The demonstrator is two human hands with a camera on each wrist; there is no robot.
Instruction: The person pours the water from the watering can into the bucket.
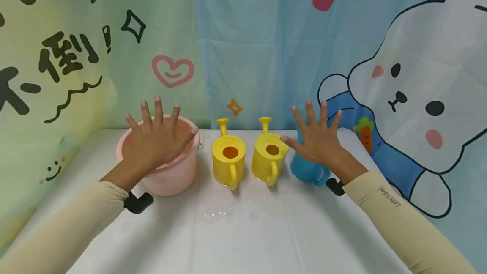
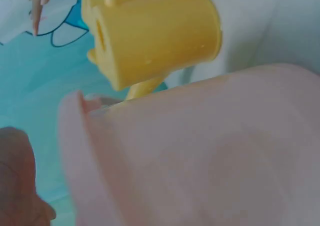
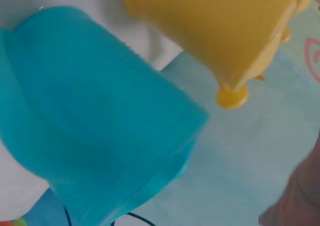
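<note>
My left hand (image 1: 154, 141), fingers spread and straight, hovers over a pink bucket (image 1: 171, 181) at the left and holds nothing. My right hand (image 1: 317, 138), likewise spread, is above a blue watering can (image 1: 306, 170) and hides much of it. Two yellow watering cans stand upright between the hands: a left one (image 1: 229, 166) and a right one (image 1: 266, 164), handles toward me and spouts toward the back. In the left wrist view the bucket wall (image 2: 210, 151) fills the lower part. The blue can's side (image 3: 100, 100) looms large in the right wrist view.
A white-covered table (image 1: 243, 231) bears the vessels, with small wet drops (image 1: 214, 215) in front of the left yellow can. Behind hangs a printed curtain (image 1: 243, 54) with hearts, lettering and a cartoon animal.
</note>
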